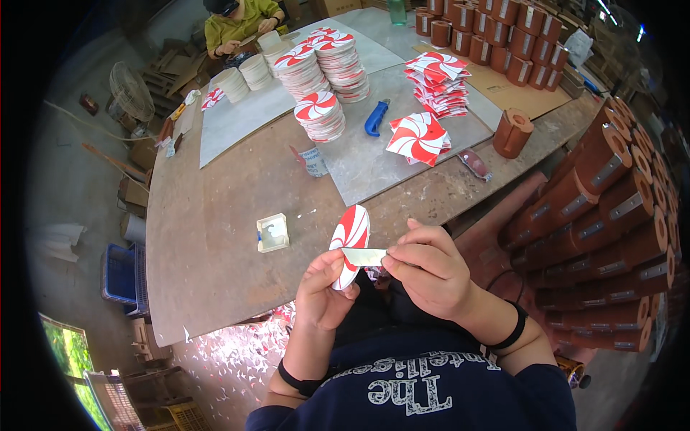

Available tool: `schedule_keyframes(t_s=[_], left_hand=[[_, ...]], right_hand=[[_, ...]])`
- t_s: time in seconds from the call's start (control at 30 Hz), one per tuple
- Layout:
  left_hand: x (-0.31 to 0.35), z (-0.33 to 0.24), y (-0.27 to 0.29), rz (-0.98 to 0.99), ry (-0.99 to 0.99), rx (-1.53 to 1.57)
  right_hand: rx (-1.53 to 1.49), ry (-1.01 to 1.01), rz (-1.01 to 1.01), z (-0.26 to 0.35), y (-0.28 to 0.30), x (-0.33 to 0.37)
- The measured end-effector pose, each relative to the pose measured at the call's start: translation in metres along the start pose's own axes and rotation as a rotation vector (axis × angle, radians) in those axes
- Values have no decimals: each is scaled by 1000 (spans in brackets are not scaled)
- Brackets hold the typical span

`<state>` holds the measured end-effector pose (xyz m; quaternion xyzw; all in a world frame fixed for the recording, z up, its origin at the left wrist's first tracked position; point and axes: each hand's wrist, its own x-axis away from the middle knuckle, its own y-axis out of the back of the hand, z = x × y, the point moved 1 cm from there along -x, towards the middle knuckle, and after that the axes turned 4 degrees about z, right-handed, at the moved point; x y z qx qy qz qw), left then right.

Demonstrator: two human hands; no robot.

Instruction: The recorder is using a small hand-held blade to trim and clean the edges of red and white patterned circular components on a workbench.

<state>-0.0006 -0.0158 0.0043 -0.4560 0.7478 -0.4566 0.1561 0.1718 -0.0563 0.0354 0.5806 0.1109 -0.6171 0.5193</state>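
My left hand (321, 287) is closed on a round disc (353, 224) with a red and white swirl, tilted nearly on edge. A small, pale, flat strip (366, 257) lies across the disc's face. My right hand (433, 271) pinches the strip's right end between thumb and fingers. The strip's other end reaches my left fingertips; I cannot tell whether they grip it too. Both hands are above the table's front edge, close to my body. On the table left of them sits a small square open tray (272, 233) with something pale inside.
Stacks of swirl discs (320, 118) and square swirl sheets (419, 138) stand on grey boards, with a blue-handled cutter (376, 118) between. Brown cylinders (607, 158) are piled at right. Another person (241, 29) works at the far left. Scraps (230, 359) litter the floor.
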Motion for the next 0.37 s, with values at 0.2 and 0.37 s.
schedule_keyframes(t_s=[0.2, 0.37], left_hand=[[3, 1, 4, 0, -32, 37], [1, 0, 6, -2, -11, 5]], right_hand=[[52, -47, -51, -11, 3, 1], [-34, -12, 1, 3, 1, 2]])
